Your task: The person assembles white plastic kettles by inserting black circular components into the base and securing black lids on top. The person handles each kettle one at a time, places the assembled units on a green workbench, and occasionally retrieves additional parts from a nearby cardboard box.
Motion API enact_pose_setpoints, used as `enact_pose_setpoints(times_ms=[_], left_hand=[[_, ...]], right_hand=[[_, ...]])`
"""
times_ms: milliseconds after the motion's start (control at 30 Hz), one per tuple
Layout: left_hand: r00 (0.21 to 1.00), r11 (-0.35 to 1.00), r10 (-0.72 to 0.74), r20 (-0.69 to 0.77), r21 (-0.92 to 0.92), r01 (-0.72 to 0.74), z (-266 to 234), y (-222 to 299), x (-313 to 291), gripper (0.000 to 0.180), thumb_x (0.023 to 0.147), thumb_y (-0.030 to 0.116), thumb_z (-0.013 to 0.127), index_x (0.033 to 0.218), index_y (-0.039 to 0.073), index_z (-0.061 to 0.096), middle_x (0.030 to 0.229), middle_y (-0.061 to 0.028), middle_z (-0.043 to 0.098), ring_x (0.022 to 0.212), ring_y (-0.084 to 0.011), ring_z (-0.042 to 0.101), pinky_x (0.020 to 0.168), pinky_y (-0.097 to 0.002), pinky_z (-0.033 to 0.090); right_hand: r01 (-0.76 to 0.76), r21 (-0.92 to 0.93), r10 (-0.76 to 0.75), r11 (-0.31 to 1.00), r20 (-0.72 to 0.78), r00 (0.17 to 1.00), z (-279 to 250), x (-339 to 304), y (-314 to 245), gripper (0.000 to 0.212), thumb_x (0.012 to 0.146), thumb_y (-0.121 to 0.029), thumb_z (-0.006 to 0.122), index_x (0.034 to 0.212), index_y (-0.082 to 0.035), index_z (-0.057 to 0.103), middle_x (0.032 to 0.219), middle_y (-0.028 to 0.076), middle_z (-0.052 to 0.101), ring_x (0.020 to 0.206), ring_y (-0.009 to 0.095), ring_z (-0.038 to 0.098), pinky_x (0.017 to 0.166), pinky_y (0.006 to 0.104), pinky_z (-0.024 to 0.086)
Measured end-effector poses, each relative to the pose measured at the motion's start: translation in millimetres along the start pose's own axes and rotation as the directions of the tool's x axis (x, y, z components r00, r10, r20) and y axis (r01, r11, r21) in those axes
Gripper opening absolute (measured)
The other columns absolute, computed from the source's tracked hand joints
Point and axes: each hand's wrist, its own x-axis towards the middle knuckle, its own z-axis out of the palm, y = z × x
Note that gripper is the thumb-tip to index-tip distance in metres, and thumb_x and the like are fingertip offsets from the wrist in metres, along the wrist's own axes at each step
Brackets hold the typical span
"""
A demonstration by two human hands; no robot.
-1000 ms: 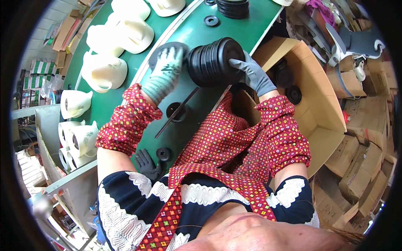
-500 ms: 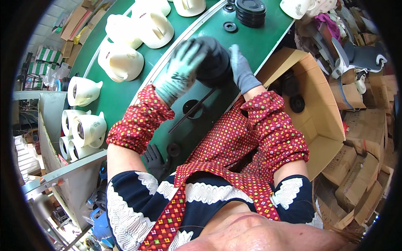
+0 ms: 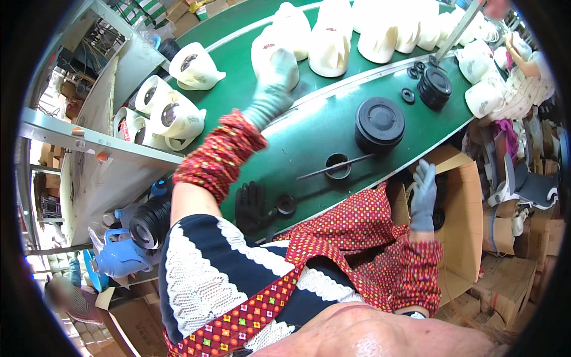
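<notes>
Although the green surface (image 3: 321, 132) sweeps from ten to two o'clock about the middle of the view, smooth and glossy, the open cardboard box (image 3: 467, 238) also takes up much room at three to four o'clock, its tan walls flat and creased at the corners.

At twelve o'clock stands the cream jug (image 3: 263, 53), which should prove light and stiff, rather slippery on its curved sides and easily scratched; the widest part of the body looks the safest place to take hold. It is a rounded, shiny shell, seemingly hard plastic.

At two o'clock the stack of black discs (image 3: 380, 119) sits upright. Being several pieces, it is probably heavier and apt to slide apart, so both palms around its sides would suit. Its round top is grooved and dull.

The left hand (image 3: 275, 89), in a knitted pale glove, overlaps the jug's near side; whether its fingers have closed on it I cannot tell. The right hand (image 3: 423, 193), in a grey glove, is at three o'clock beside the box, fingers stretched out, holding nothing.

Close in at three o'clock lies a thin dark rod (image 3: 315, 172); smallest, at six, a thick black ring (image 3: 285, 209).
</notes>
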Motion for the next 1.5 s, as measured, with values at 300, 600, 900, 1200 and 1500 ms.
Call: enact_pose_setpoints(times_ms=[300,600,900,1200,1500], left_hand=[[0.772,0.642,-0.636,0.001,0.556,0.528,-96.8,-255.3,15.2,0.089,0.098,0.053,0.071,0.168,0.008,0.039,0.17,-0.0285,0.04,0.157,-0.0469,0.037,0.127,-0.0598,0.034],[0.76,0.674,-0.647,-0.066,0.417,0.61,-106.8,-212.2,15.8,0.073,0.097,0.05,0.074,0.152,0.007,0.053,0.148,-0.0264,0.061,0.134,-0.0427,0.061,0.112,-0.0526,0.049],[0.972,0.909,-0.137,-0.191,0.365,0.2,-163.6,-65.9,-67.9,0.052,0.095,0.04,0.082,0.131,0.006,0.066,0.113,-0.0221,0.079,0.108,-0.0374,0.078,0.092,-0.0467,0.062],[0.649,0.689,0.706,0.283,-0.065,-0.722,-197.9,92.5,-188.8,0.059,0.077,0.017,0.093,0.13,0.008,0.069,0.155,-0.0155,0.064,0.111,-0.0399,0.075,0.092,-0.046,0.062],[0.636,0.47,0.76,-0.131,-0.564,-0.679,-113.9,151.8,-188.7,0.087,0.089,0.001,0.087,0.165,0.002,0.046,0.175,-0.0198,0.043,0.133,-0.0308,0.07,0.109,-0.0424,0.059]], right_hand=[[0.034,0.239,-0.027,0.97,-0.034,0.999,-96.7,-44.2,49.3,0.073,0.112,-0.069,0.05,0.15,-0.009,0.065,0.133,0.007,0.07,0.114,0.021,0.064,0.114,0.0447,0.046],[0.075,0.122,-0.087,0.99,0.098,0.991,-68.1,-79.7,28.6,0.055,0.116,-0.052,0.055,0.141,-0.006,0.07,0.124,0.007,0.073,0.104,0.017,0.068,0.1,0.0343,0.054],[0.785,0.068,-0.679,0.616,0.55,0.486,59.1,-90.2,-70.6,0.04,0.114,-0.009,0.056,0.153,0.001,0.06,0.15,0.009,0.063,0.125,0.018,0.067,0.101,0.0313,0.058],[0.297,0.115,-0.286,0.948,0.72,0.632,108.4,-104.6,-167.2,0.089,0.096,-0.03,0.088,0.169,-0.005,0.042,0.153,0.017,0.063,0.122,0.025,0.072,0.098,0.036,0.062],[0.387,0.423,-0.571,0.819,0.665,0.482,-32.8,-137.3,-38.5,0.069,0.104,-0.038,0.078,0.155,0.004,0.057,0.146,0.011,0.069,0.132,0.02,0.064,0.115,0.0363,0.051]])
